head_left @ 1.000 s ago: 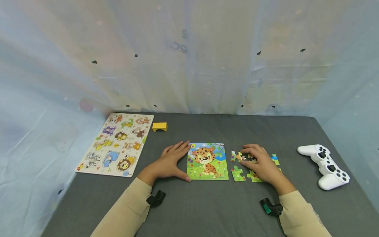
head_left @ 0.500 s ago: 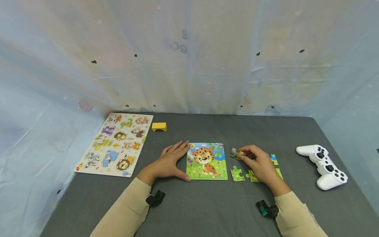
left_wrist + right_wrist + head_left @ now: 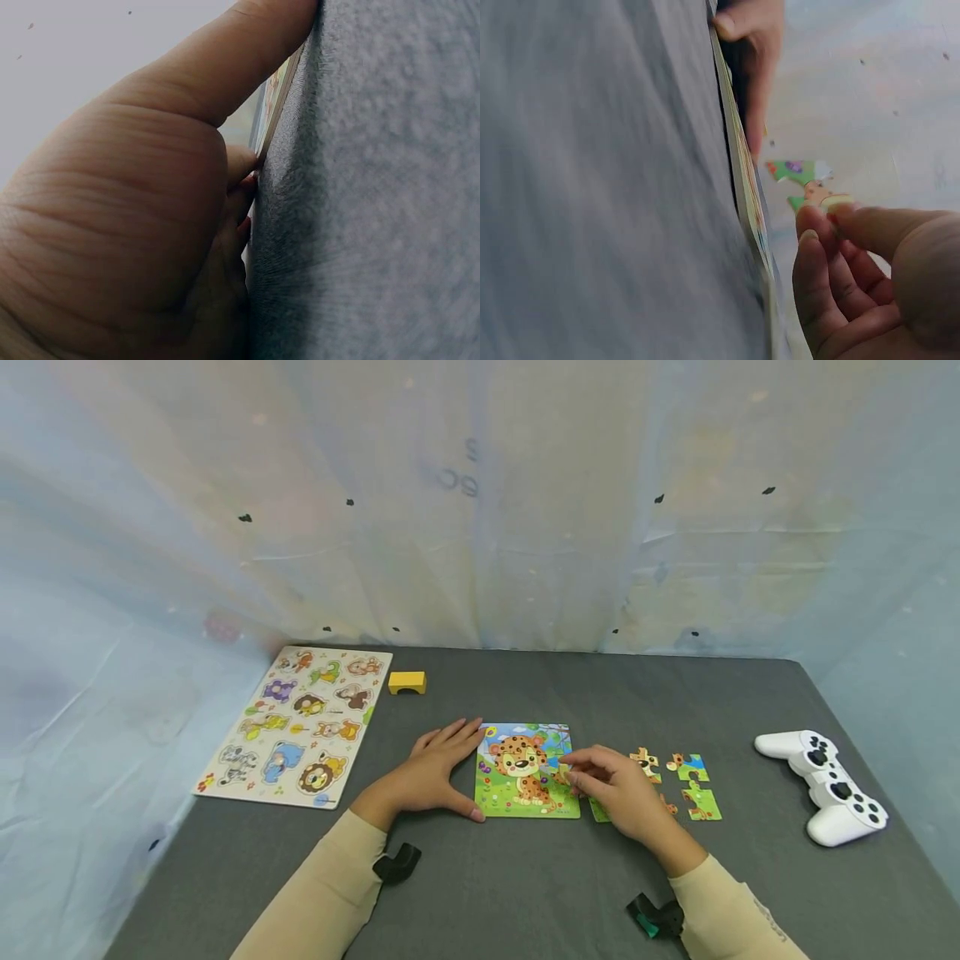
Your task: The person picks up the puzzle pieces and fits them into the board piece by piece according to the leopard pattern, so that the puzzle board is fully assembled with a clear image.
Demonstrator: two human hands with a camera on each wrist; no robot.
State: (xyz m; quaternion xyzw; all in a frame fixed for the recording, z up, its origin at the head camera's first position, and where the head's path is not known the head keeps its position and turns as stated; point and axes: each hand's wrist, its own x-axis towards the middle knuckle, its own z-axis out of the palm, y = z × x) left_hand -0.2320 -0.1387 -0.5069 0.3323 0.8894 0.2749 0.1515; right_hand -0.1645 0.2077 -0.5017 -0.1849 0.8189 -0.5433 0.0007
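Note:
A puzzle board (image 3: 495, 800) printed with a leopard cub lies flat at mid-table. Along its left edge rests my left hand (image 3: 429, 777), fingers and thumb straight and spread; the left wrist view has this hand (image 3: 127, 217) low against the cloth. My right hand (image 3: 621, 793) is at the board's right side. Its thumb and fingertips pinch a small jigsaw piece (image 3: 799, 171), green, orange and purple, held up clear of the cloth in the right wrist view. Several loose jigsaw pieces (image 3: 701, 802) lie right of the board, some partly hidden by my right hand.
A pale board with animal pictures (image 3: 303, 727) lies at the left. Beside its upper corner stands a yellow arch block (image 3: 407, 682). A white game controller (image 3: 836, 789) is near the right edge of the grey-covered table (image 3: 480, 885). Draped sheeting hangs behind.
My right hand has picked up a jigsaw piece from the loose ones and carried it left to the leopard board's right edge. The left hand stays put.

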